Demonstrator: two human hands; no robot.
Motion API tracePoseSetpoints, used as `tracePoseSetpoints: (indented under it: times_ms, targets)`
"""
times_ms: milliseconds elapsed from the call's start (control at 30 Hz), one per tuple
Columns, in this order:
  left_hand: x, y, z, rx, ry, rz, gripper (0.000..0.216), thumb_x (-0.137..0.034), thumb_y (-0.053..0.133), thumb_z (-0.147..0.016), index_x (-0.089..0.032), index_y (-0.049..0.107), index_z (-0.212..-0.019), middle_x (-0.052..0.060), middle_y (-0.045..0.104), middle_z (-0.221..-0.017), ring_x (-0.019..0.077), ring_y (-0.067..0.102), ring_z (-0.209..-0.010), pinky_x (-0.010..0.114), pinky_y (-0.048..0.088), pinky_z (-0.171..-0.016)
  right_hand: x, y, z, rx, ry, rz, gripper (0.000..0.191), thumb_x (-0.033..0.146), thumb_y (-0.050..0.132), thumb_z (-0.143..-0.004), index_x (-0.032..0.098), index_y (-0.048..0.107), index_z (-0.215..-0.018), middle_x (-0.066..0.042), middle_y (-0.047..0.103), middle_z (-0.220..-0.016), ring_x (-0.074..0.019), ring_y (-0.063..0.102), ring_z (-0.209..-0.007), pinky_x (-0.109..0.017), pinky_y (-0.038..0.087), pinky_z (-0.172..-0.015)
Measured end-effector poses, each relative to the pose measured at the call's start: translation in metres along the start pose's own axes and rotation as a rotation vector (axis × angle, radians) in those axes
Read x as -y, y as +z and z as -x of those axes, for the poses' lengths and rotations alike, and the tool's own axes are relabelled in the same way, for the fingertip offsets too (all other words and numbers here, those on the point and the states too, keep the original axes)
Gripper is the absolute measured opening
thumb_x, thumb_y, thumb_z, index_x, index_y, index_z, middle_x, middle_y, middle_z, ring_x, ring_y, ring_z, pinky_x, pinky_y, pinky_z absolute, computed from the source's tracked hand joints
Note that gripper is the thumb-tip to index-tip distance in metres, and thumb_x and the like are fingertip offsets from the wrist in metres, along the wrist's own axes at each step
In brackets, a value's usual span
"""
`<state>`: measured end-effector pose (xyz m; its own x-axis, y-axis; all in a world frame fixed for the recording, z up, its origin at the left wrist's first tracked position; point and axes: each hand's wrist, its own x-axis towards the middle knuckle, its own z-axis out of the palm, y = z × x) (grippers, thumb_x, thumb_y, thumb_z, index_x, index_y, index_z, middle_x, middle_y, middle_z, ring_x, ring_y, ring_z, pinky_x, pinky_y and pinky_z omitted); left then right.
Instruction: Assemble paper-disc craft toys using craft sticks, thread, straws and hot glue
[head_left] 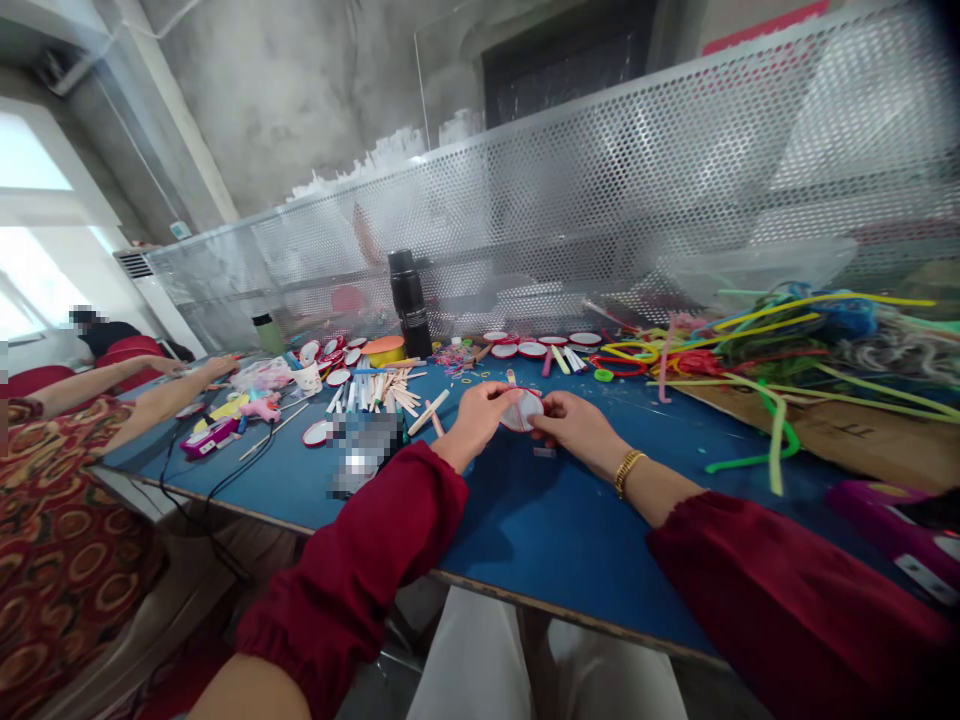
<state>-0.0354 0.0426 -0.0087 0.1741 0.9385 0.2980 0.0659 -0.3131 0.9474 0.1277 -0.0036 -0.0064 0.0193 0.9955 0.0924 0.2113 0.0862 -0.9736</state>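
Observation:
Between my two hands, above the blue tabletop, is a small round white disc [523, 411] with a red rim and thin reddish lines across its face. My left hand [482, 415] pinches its left edge, thumb on the near face. On the opposite edge, the thumb and fingers of my right hand [564, 420] close on the rim. A small pale piece [544, 452] lies on the table just below the disc. Left of my left hand rest a pale stick [428, 412] and a pink stick [434, 418].
A black bottle [409, 305] stands at the back by the perforated metal screen [600, 200]. Bundled sticks [386, 388] lie at left. Coloured cords [810, 340] heap on cardboard [840, 430] at right, near a purple device [900, 530]. A co-worker's arms [172, 385] reach over the table's left end.

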Motion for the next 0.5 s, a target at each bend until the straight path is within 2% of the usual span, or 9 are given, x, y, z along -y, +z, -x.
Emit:
tracePoseSetpoints:
  times_ms: [133,233,367,500]
  targets:
    - [-0.002,-0.003,0.0,0.005,0.011,-0.056,0.023,-0.032,0.073,-0.084,-0.013,0.078,-0.095,0.009,0.076,-0.094,0.0164,0.064,-0.079,0.027,0.049,-0.076,0.001,-0.002,0.0,-0.024,-0.054,0.016,0.008,0.026,0.068,-0.085,0.021,0.066,-0.091,0.001,0.069,-0.074,-0.013,0.065,-0.063,-0.022,0.049,-0.052]
    - [-0.003,-0.002,0.002,0.044,-0.008,-0.06,0.025,-0.034,0.073,-0.084,-0.014,0.078,-0.098,0.008,0.076,-0.095,0.0167,0.065,-0.08,0.027,0.05,-0.077,-0.001,-0.005,-0.003,-0.098,-0.083,0.046,0.008,0.028,0.068,-0.086,0.02,0.069,-0.088,0.001,0.068,-0.069,-0.0122,0.062,-0.061,-0.021,0.048,-0.053]
    - [-0.002,0.0,0.008,0.191,-0.106,-0.047,0.032,-0.033,0.075,-0.081,-0.013,0.074,-0.105,0.006,0.074,-0.088,0.0155,0.063,-0.072,0.026,0.049,-0.068,-0.006,-0.008,-0.01,-0.226,-0.06,-0.037,0.01,0.029,0.07,-0.084,0.02,0.069,-0.084,0.0,0.067,-0.066,-0.0136,0.063,-0.06,-0.022,0.049,-0.053]
    - [0.0,0.0,0.011,0.299,-0.133,-0.037,0.026,-0.026,0.079,-0.075,-0.01,0.071,-0.094,0.005,0.07,-0.079,0.0144,0.062,-0.069,0.026,0.047,-0.067,-0.008,-0.011,-0.015,-0.28,-0.049,-0.077,0.011,0.03,0.069,-0.084,0.019,0.067,-0.083,-0.001,0.069,-0.069,-0.0136,0.065,-0.062,-0.022,0.048,-0.052]
